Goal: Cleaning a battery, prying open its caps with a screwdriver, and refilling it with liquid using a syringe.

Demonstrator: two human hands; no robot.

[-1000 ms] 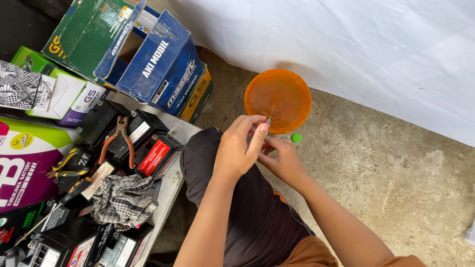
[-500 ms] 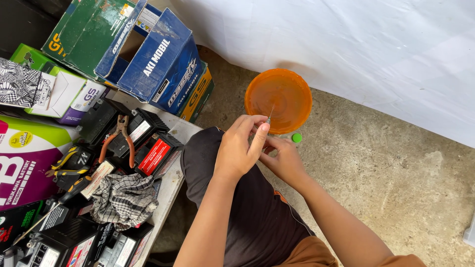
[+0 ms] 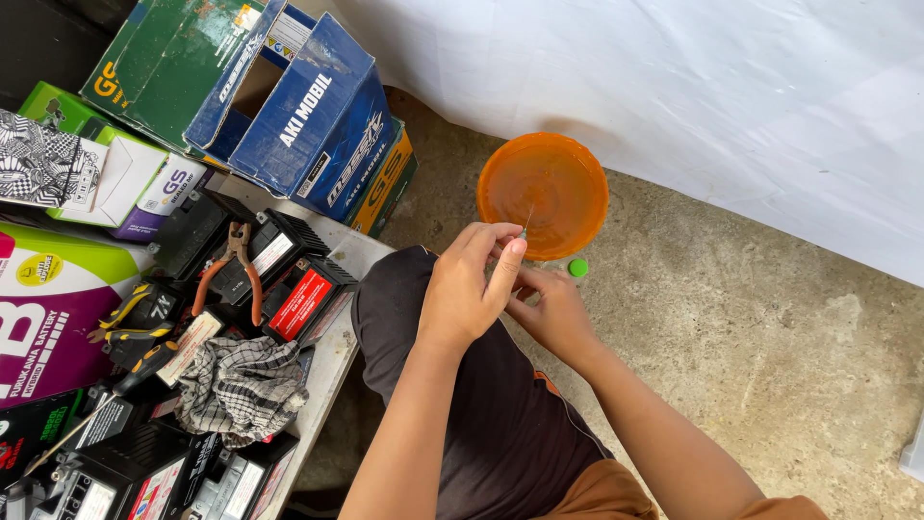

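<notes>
A seated person's left hand (image 3: 462, 289) and right hand (image 3: 551, 313) meet above a knee in dark trousers (image 3: 481, 404), both closed around a thin, pale needle-like tool (image 3: 525, 226) whose fine tip points out over the orange bowl (image 3: 543, 193). The left grip pinches the tool between thumb and fingertips; the right grip is curled shut just beneath it, seemingly steadying the lower end, though what exactly it clasps is hidden. Holding the piece over the bowl looks meant to let any drips fall into the rust-coloured liquid there. The bowl, round and translucent plastic, sits on a rough concrete floor (image 3: 770, 337) with a small green cap (image 3: 577, 268) just beside its rim. To the person's left, a pale desk (image 3: 332, 361) is crowded with boxy black batteries (image 3: 298, 303), orange-handled pliers (image 3: 231, 274) lying across them, a yellow-and-black screwdriver (image 3: 135, 371) and a crumpled checked rag (image 3: 241, 390). Farther back, worn blue cardboard boxes (image 3: 308, 116) lean against one another, and a wrinkled white sheet (image 3: 674, 87) hangs behind.
</notes>
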